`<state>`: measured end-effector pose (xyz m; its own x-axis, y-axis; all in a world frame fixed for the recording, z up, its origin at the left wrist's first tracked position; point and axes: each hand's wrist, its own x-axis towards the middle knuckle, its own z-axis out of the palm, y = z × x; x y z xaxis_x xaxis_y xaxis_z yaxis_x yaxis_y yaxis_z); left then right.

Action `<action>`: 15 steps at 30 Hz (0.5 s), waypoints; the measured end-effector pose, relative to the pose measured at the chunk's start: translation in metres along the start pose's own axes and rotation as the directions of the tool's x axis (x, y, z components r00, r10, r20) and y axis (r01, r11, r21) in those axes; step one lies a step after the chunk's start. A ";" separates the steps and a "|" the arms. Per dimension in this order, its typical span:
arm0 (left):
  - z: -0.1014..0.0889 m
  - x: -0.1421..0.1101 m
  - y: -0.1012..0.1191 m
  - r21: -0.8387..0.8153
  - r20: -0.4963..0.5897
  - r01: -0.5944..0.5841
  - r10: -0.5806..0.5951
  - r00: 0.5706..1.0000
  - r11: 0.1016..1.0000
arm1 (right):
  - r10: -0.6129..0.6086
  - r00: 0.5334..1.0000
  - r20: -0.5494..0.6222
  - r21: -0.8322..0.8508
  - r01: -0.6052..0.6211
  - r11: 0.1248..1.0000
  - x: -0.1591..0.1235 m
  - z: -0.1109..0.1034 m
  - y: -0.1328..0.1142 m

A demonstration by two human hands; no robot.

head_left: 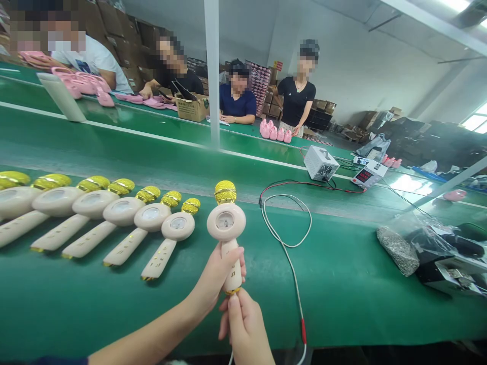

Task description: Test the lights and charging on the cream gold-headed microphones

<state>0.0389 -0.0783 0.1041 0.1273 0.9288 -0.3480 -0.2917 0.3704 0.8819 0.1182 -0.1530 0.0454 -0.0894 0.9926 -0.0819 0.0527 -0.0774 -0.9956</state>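
A beige toy microphone [226, 222] with a gold head and a ring-shaped body stands nearly upright in front of me. My left hand [213, 271] is wrapped around its handle, thumb across the front. At the gold-rimmed bottom end of the handle, my right hand [245, 322] is pinched on the end of a white cable, whose plug is hidden by the fingers. A row of several similar microphones [178, 226] lies slanted on the green table [182, 309] to the left, their gold heads pointing away from me.
The white cable [292, 268] loops on the table's right side, joined to red and black leads. A grey box [321, 163] and a power supply with red digits [368, 174] stand farther back. Bagged parts [397, 251] lie right. Several people sit or stand across the table near pink pieces [274, 131].
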 end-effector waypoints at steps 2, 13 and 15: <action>0.001 -0.001 0.000 -0.003 -0.007 -0.001 0.001 1.000 1.000 | -0.004 1.000 0.007 -0.010 0.004 1.000 0.000 0.000 0.000; 0.004 -0.003 0.005 0.004 -0.028 0.006 -0.005 1.000 1.000 | -0.007 1.000 0.003 -0.029 0.007 1.000 0.000 -0.001 -0.001; 0.004 -0.003 0.005 0.008 -0.029 0.012 -0.012 0.999 1.000 | -0.002 1.000 0.000 -0.013 0.002 1.000 0.000 0.000 0.001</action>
<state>0.0411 -0.0793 0.1109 0.1030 0.9242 -0.3678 -0.2827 0.3817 0.8800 0.1183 -0.1529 0.0442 -0.0890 0.9928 -0.0798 0.0657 -0.0741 -0.9951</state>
